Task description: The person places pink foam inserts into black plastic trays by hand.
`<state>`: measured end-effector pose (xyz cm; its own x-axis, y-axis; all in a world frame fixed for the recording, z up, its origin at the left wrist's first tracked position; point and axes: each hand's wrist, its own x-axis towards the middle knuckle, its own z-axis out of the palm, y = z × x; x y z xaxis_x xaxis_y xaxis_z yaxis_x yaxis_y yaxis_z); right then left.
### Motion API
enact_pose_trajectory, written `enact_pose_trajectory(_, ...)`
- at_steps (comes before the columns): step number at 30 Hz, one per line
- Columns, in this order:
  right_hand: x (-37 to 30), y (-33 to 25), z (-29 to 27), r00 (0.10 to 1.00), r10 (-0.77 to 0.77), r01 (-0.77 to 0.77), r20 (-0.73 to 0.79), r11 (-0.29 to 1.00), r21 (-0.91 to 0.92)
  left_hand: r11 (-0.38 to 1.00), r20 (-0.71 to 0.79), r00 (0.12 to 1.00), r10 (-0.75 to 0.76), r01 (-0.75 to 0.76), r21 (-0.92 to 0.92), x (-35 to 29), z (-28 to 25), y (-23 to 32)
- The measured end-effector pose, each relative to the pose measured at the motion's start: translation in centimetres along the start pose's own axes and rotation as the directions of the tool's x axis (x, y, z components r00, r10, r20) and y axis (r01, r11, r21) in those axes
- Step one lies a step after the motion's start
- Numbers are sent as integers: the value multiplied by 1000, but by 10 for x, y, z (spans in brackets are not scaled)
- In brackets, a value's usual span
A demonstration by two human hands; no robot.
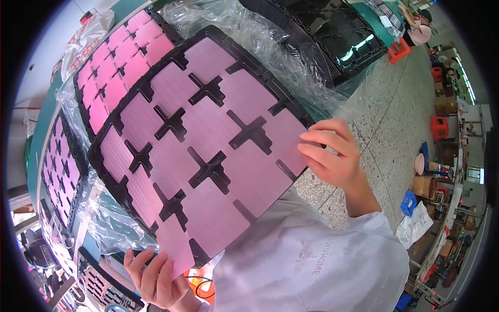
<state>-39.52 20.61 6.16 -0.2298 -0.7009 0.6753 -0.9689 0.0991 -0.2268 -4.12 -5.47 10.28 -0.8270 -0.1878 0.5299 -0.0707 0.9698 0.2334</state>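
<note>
Tilted up in front of me is a black plastic tray (210, 171) with cross-shaped dividers and thin pink sheets (213, 218) in its compartments. My right hand (335, 153) grips the tray's right edge, fingertips lying over the corner. At the tray's lower left corner my left hand (158, 278) has its fingers closed on a pink sheet corner (175, 255) that sticks out past the tray's rim. Its thumb is hidden, so I cannot tell whether it also holds the tray.
Behind lies another tray with brighter pink pieces (120, 60). Clear plastic film (218, 23) spreads around it, beside stacked black trays (332, 31). More filled trays (62, 169) stand at the left. Red stools (439, 127) and loaded shelves (452, 223) line the right side.
</note>
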Motion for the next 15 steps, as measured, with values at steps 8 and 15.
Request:
enact_pose_trajectory(8,8,18,-28,983,-117,120,138,993,-11,999,126,992,-26,31,-36,-8,7,4)
enact_pose_trajectory(15,7,21,-37,964,-151,161,220,986,-28,997,123,990,-68,73,-32,-14,21,15)
